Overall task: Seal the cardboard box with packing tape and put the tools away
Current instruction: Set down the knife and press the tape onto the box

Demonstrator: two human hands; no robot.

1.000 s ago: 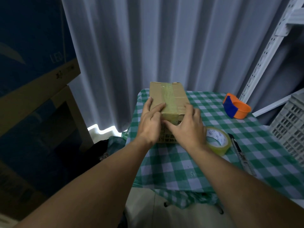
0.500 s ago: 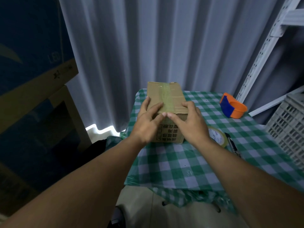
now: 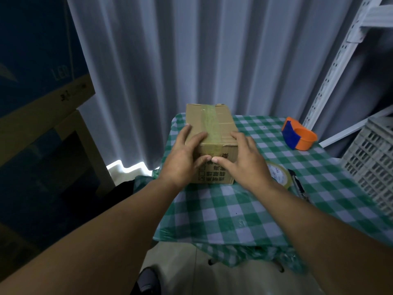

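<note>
A small cardboard box (image 3: 212, 122) stands on the green checked table (image 3: 229, 213), with a strip of clear tape running along its top seam and down the near face. My left hand (image 3: 184, 159) lies flat on the box's near left corner. My right hand (image 3: 241, 159) presses the near right side; both thumbs meet on the front face over the tape end. A roll of packing tape (image 3: 279, 174) lies just right of my right wrist, partly hidden by it. A utility knife (image 3: 297, 184) lies beside the roll.
An orange and blue tape dispenser (image 3: 297, 136) sits at the table's far right. A white plastic crate (image 3: 374, 167) and a metal shelf upright (image 3: 338, 60) stand to the right. Large cartons (image 3: 42, 99) fill the left. A grey curtain hangs behind.
Both hands slid from the box's top edge down onto its near face, thumbs now pressing the tape end lower. The view shifted slightly closer.
</note>
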